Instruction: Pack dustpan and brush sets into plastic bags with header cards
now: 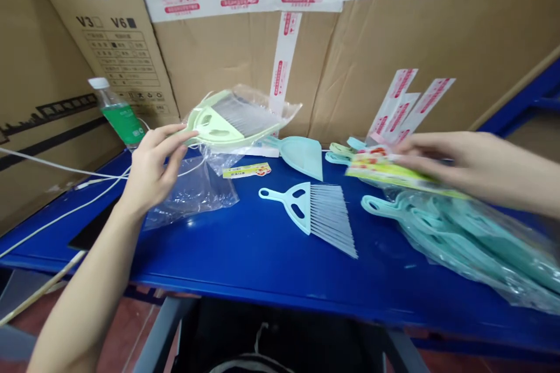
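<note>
My left hand [160, 163] pinches the handle end of a pale green dustpan-and-brush set [219, 128], partly wrapped in clear plastic and raised above the table. At the right, my right hand [431, 154] is closed on the yellow and red printed cards [385, 170]; its fingers are blurred. Between the hands lies a light blue hand brush [301, 207] with grey bristles, its handle to the left. Behind it rests a light blue dustpan [304, 154]. Several bagged teal dustpan sets [464, 239] are piled below my right hand.
The blue table [262, 262] backs onto large taped cardboard boxes [245, 52]. A bottle with a green label [118, 116] stands at the left, near white cables [65, 166]. A clear plastic bag [192, 192] and a yellow card [247, 171] lie on the table. Tape strips [405, 105] hang behind.
</note>
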Demonstrator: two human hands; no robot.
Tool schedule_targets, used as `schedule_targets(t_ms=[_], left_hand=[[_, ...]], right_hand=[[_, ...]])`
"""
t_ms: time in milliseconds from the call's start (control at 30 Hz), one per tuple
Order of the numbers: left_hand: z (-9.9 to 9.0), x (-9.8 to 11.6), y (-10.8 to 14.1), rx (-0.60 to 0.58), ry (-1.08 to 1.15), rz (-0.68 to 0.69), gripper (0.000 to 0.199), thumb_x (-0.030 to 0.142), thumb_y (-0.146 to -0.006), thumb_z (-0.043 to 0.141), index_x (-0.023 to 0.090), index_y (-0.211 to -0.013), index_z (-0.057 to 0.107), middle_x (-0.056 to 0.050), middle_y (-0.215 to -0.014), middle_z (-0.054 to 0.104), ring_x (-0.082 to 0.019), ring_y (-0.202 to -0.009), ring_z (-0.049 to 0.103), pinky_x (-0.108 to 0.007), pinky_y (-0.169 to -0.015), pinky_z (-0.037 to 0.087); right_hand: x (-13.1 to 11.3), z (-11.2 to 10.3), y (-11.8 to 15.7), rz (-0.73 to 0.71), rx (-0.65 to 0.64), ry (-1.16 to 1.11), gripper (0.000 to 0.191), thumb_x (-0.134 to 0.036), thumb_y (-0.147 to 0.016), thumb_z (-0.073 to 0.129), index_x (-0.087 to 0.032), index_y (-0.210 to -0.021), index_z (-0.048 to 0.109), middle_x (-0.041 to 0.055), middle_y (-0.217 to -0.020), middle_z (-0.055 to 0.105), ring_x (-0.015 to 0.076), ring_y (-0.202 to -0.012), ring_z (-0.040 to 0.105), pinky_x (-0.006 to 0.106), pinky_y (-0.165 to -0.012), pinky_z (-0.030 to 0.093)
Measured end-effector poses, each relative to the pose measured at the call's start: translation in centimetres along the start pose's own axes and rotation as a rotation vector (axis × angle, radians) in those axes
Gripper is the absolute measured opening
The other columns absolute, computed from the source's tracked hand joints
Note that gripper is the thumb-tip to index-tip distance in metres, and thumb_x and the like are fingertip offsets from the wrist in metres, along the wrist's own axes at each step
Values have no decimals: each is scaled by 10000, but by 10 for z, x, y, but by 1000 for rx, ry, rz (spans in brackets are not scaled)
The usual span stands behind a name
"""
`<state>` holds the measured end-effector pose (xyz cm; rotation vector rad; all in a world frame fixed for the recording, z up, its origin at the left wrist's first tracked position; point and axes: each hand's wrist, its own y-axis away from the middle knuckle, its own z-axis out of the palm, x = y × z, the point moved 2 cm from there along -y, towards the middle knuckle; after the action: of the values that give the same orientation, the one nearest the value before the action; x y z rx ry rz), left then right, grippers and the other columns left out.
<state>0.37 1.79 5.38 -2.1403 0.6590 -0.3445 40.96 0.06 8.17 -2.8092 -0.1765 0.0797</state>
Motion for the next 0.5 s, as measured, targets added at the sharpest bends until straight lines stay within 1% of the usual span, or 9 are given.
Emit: schedule_targets(t_ms=[33, 100, 167, 233, 300, 367, 400, 433, 500], left_hand=[[-1, 0, 0, 10, -11, -16, 321, 307, -986, 413, 410, -1233, 590, 25, -1231, 646, -222, -1130, 592, -457, -971, 507], [-2, -1, 0, 9, -29, -46, 310, 316, -992, 395, 375, -1214, 603, -5, -1226, 645, -224, -1142, 587, -455, -975, 501], [-1, -2, 1, -3, -48, -64, 308, 313, -992, 385, 336, -1195, 616, -41, -1218, 645, -230, -1132, 592, -451, -966, 503], [0, -4, 2, -15, -66, -69, 314, 302, -989, 383, 323, -1196, 618, -58, -1221, 641, -234, -1120, 595, -447, -955, 505], [1, -6, 2, -25, -78, -60, 323, 289, -985, 382, 330, -1209, 612, -55, -1230, 637, -238, -1114, 594, -450, -948, 504], [3, -8, 3, -35, -86, -48, 335, 276, -984, 376, 324, -1216, 612, -58, -1230, 636, -242, -1105, 593, -457, -944, 499], [4, -9, 4, -43, -89, -43, 338, 271, -984, 374, 314, -1217, 615, -64, -1229, 635, -244, -1098, 593, -461, -943, 496], [5, -9, 4, -52, -90, -37, 340, 268, -983, 372, 302, -1215, 620, -70, -1228, 634, -247, -1090, 593, -465, -940, 494], [8, -11, 6, -61, -88, -22, 340, 266, -981, 374, 268, -1204, 631, -89, -1227, 631, -254, -1069, 594, -473, -930, 493]], right_hand=[[-29, 3, -6, -114, -128, -99, 281, -331, -946, 516, -187, -850, 739, 66, -788, 735, 122, -649, 631, 286, -616, 427], [-84, 14, -23, -248, -198, -176, 246, -230, -951, 474, -197, -908, 715, 38, -868, 736, 156, -748, 650, 297, -686, 459], [-129, 36, -43, -295, -270, -186, 279, -149, -956, 430, -179, -940, 707, 53, -969, 733, 171, -854, 656, 292, -753, 468], [-160, 63, -63, -298, -298, -186, 251, -115, -940, 461, -162, -972, 705, 67, -1009, 732, 175, -908, 661, 277, -784, 474], [-179, 89, -81, -289, -300, -187, 197, -121, -927, 513, -154, -989, 697, 75, -1047, 722, 179, -954, 660, 283, -819, 485], [-188, 107, -92, -276, -290, -190, 147, -199, -923, 578, -148, -1022, 673, 69, -1076, 702, 185, -963, 657, 340, -844, 511], [-189, 112, -96, -269, -275, -193, 179, -246, -927, 589, -149, -1063, 653, 69, -1099, 687, 190, -967, 655, 386, -855, 520], [-187, 114, -97, -265, -256, -197, 184, -234, -931, 577, -147, -1076, 648, 79, -1116, 683, 197, -986, 653, 396, -872, 515], [-175, 109, -95, -265, -214, -211, 203, -120, -921, 506, -145, -1038, 670, 113, -1129, 693, 209, -1042, 643, 347, -913, 482]])
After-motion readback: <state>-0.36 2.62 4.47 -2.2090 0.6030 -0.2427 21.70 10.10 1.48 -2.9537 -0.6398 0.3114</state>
